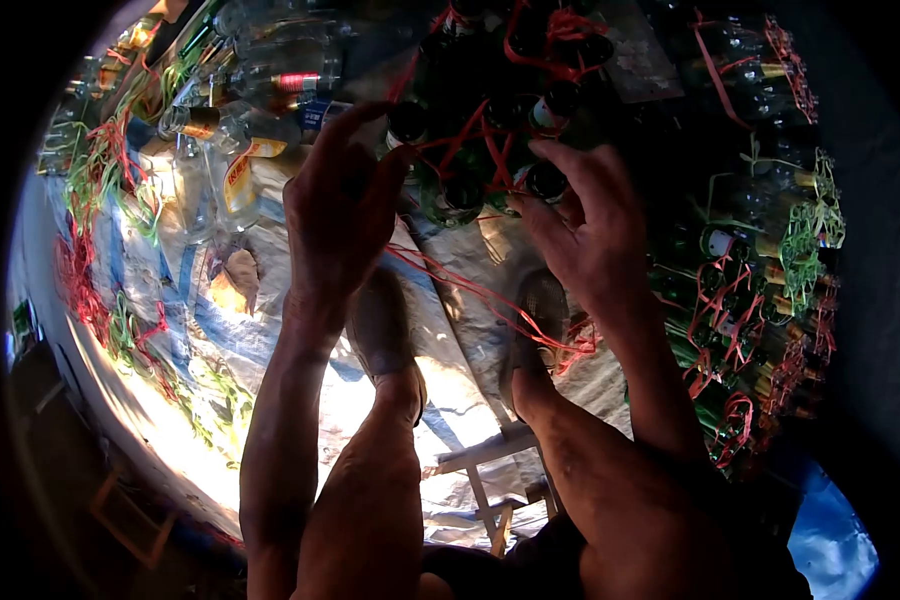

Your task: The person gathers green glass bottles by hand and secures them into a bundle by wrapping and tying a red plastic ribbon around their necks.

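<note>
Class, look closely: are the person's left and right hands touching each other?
Apart. The head view shows a plain gap between the left hand and right hand, with dark bottles and red string visible between them.

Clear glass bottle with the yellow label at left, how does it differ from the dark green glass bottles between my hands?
The clear glass bottle is transparent and brighter; the dark green glass bottles look nearly black in shade. Red string crosses the green bottles; none shows on the clear one. Both are glass.

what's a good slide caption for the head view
Left hand and right hand at dark bottles laced with red string.
</note>
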`<state>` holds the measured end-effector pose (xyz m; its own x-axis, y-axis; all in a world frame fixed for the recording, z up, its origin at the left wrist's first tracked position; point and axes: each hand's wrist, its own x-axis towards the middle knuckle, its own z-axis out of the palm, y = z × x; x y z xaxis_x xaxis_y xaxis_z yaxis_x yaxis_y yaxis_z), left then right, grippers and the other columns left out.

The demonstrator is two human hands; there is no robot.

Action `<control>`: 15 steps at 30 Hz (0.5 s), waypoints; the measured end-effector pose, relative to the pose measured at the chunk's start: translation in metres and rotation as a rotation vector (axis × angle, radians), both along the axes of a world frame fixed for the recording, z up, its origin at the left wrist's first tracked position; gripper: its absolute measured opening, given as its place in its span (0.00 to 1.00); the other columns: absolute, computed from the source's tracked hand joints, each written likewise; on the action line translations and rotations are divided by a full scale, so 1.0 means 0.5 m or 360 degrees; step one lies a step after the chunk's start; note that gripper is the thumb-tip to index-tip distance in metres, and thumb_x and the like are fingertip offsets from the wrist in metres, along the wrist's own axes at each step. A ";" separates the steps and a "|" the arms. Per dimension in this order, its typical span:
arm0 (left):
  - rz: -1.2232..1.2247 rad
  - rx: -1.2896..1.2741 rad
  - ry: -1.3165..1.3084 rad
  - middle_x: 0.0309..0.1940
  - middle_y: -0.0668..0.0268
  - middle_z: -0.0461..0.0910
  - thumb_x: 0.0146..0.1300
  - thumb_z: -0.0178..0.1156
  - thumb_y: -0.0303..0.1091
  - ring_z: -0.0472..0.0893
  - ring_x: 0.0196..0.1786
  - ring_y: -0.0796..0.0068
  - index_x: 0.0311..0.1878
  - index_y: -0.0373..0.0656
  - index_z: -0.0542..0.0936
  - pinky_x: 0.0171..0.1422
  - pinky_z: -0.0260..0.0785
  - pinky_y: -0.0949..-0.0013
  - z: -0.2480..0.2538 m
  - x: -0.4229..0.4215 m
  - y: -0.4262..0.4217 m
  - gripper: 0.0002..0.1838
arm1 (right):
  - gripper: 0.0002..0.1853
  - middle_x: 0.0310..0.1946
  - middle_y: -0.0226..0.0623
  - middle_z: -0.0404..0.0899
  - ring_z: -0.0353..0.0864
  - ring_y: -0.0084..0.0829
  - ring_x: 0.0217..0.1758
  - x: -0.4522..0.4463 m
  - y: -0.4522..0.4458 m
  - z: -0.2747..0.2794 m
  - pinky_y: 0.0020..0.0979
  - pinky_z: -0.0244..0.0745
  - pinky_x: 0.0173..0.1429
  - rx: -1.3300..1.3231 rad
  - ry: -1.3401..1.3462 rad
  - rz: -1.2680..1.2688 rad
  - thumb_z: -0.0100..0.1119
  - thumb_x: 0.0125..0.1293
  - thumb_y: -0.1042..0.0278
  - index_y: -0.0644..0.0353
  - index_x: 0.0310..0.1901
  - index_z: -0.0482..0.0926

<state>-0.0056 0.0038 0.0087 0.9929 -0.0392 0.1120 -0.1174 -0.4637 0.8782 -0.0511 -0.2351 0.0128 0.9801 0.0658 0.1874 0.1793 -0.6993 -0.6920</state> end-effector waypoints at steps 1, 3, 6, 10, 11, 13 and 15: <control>-0.0029 0.0021 -0.0025 0.20 0.80 0.64 0.72 0.71 0.25 0.60 0.25 0.91 0.68 0.41 0.83 0.30 0.51 0.78 -0.003 0.003 0.005 0.22 | 0.27 0.45 0.41 0.79 0.83 0.42 0.44 0.004 -0.003 -0.009 0.40 0.80 0.46 0.0010 -0.0025 0.0004 0.81 0.61 0.66 0.56 0.61 0.83; -0.0092 0.0054 -0.0075 0.20 0.80 0.65 0.72 0.71 0.26 0.61 0.26 0.91 0.69 0.40 0.83 0.30 0.51 0.78 -0.013 0.011 0.012 0.22 | 0.26 0.45 0.41 0.79 0.83 0.43 0.45 0.010 -0.004 -0.015 0.41 0.81 0.46 0.0021 -0.0064 0.0010 0.81 0.61 0.67 0.56 0.61 0.83; -0.0147 -0.0077 0.0041 0.22 0.80 0.65 0.73 0.71 0.27 0.61 0.27 0.91 0.68 0.39 0.83 0.31 0.52 0.78 -0.030 0.018 0.025 0.22 | 0.27 0.45 0.41 0.79 0.84 0.42 0.45 0.012 -0.004 -0.014 0.41 0.81 0.46 0.0023 -0.0100 0.0005 0.81 0.60 0.68 0.56 0.60 0.83; -0.0233 0.0002 0.0061 0.23 0.79 0.65 0.73 0.71 0.28 0.62 0.28 0.90 0.69 0.38 0.83 0.32 0.54 0.78 -0.028 0.031 0.036 0.22 | 0.27 0.48 0.41 0.83 0.86 0.42 0.46 0.005 0.008 -0.028 0.38 0.83 0.45 0.0113 -0.0115 -0.0033 0.81 0.61 0.69 0.56 0.61 0.82; -0.0242 0.0042 0.0059 0.23 0.79 0.65 0.73 0.71 0.28 0.62 0.28 0.90 0.69 0.38 0.83 0.32 0.54 0.78 -0.035 0.032 0.040 0.22 | 0.27 0.49 0.41 0.84 0.86 0.42 0.47 0.003 0.012 -0.033 0.37 0.84 0.45 0.0162 -0.0112 -0.0048 0.81 0.61 0.69 0.57 0.61 0.82; -0.0270 0.0091 0.0065 0.24 0.79 0.67 0.73 0.71 0.28 0.63 0.28 0.90 0.69 0.39 0.83 0.33 0.56 0.78 -0.039 0.037 0.045 0.23 | 0.26 0.51 0.41 0.85 0.88 0.42 0.47 0.001 0.019 -0.031 0.36 0.85 0.44 0.0236 -0.0056 -0.0070 0.80 0.62 0.70 0.57 0.61 0.81; -0.0305 0.0112 0.0082 0.24 0.79 0.69 0.73 0.71 0.29 0.64 0.28 0.89 0.69 0.40 0.83 0.33 0.58 0.78 -0.038 0.041 0.046 0.23 | 0.26 0.52 0.42 0.86 0.89 0.42 0.46 -0.003 0.018 -0.034 0.35 0.86 0.44 0.0288 -0.0011 -0.0080 0.80 0.63 0.70 0.57 0.61 0.81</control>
<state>0.0147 0.0270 -0.0102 0.9709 -0.2340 0.0518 -0.1653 -0.4974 0.8516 -0.0523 -0.2261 -0.0043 0.9799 -0.0186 0.1988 0.1526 -0.5718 -0.8061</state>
